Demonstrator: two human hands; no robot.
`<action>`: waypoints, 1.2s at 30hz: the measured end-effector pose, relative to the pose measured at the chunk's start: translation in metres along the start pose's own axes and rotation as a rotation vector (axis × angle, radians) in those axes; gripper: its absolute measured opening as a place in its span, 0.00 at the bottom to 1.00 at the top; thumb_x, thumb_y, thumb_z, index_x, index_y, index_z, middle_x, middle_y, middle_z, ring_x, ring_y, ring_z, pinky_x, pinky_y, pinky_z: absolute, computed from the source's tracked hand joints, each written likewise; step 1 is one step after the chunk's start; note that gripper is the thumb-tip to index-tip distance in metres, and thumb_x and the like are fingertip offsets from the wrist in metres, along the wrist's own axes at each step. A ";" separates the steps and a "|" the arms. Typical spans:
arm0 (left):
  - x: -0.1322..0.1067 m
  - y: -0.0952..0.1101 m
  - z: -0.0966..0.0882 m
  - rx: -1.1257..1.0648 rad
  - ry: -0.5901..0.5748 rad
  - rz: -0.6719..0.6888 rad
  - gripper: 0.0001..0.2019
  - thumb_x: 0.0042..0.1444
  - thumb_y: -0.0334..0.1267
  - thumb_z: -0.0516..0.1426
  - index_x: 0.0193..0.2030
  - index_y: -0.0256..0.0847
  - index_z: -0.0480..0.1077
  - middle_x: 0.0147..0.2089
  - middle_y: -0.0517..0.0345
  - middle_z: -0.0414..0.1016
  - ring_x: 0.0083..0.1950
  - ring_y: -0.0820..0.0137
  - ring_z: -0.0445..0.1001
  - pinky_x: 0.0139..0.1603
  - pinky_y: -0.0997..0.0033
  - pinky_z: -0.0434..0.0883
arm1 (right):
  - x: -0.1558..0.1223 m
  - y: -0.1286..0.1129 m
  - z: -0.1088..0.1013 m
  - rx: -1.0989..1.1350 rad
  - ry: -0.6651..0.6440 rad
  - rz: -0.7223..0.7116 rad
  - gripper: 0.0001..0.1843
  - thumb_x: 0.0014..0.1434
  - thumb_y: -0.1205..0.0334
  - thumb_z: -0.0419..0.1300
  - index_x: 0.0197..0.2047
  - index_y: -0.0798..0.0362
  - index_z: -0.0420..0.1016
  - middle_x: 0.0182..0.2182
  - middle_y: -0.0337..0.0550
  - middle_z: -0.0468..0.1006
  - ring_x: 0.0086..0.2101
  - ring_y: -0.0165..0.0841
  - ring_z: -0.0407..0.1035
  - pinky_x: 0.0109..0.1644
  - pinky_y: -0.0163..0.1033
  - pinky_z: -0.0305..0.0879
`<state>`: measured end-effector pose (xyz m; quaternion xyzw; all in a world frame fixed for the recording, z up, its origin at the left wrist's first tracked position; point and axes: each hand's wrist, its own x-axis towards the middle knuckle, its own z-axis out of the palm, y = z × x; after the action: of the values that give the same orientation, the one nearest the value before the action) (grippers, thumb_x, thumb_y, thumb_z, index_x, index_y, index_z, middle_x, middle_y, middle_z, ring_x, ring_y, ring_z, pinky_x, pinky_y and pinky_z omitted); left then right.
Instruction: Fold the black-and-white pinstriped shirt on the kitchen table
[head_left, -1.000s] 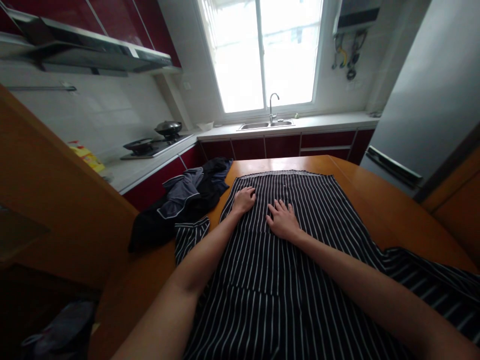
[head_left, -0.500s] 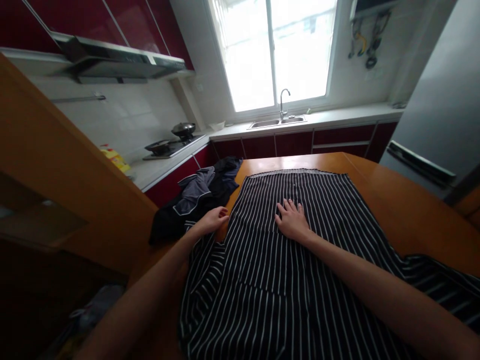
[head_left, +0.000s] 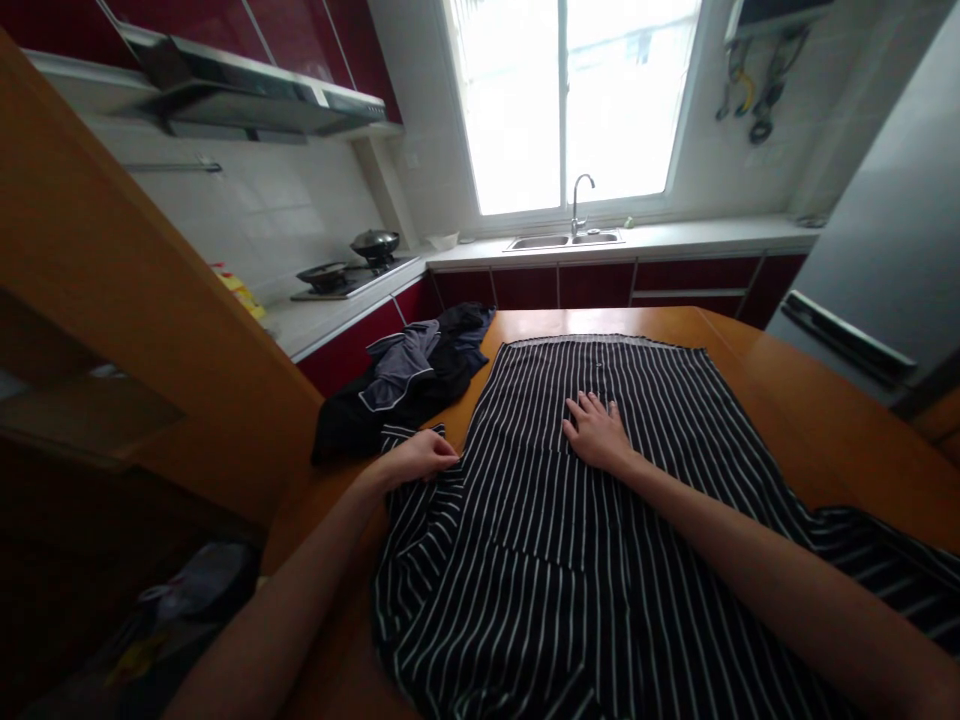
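Observation:
A black shirt with white stripes (head_left: 540,510) lies spread over the wooden table (head_left: 780,420), its hem toward the far side. My right hand (head_left: 598,432) rests flat on the upper middle of the cloth, fingers spread, holding nothing. At the shirt's left edge, my left hand (head_left: 420,456) has its fingers pinched together on the cloth, beside the bunched left sleeve. Part of that sleeve is hidden under the hand and wrist. The other sleeve (head_left: 885,550) stretches out to the right.
A pile of dark and grey clothes (head_left: 405,370) lies on the table's far left. Beyond are a stove with pans (head_left: 375,245), a sink (head_left: 540,242) under the window and a fridge (head_left: 862,250) on the right. A wooden panel (head_left: 150,270) rises at the left.
My left hand has moved down slightly and closed on the shirt's left edge. The sleeve beside it has shifted. My right hand stays flat on the shirt; the view has shifted a little.

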<state>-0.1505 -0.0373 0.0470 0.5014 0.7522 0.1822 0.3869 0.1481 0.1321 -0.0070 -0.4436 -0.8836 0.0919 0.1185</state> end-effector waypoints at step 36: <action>-0.022 0.025 0.017 0.732 0.430 0.157 0.12 0.62 0.42 0.58 0.48 0.39 0.75 0.50 0.46 0.78 0.51 0.57 0.77 0.52 0.62 0.71 | 0.000 0.000 0.001 -0.033 0.009 0.010 0.32 0.71 0.50 0.44 0.73 0.56 0.59 0.73 0.55 0.54 0.72 0.48 0.44 0.72 0.65 0.36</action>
<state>-0.1178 -0.0485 0.0616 0.6118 0.7903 0.0325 0.0027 0.1478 0.1325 -0.0082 -0.4502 -0.8823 0.0757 0.1147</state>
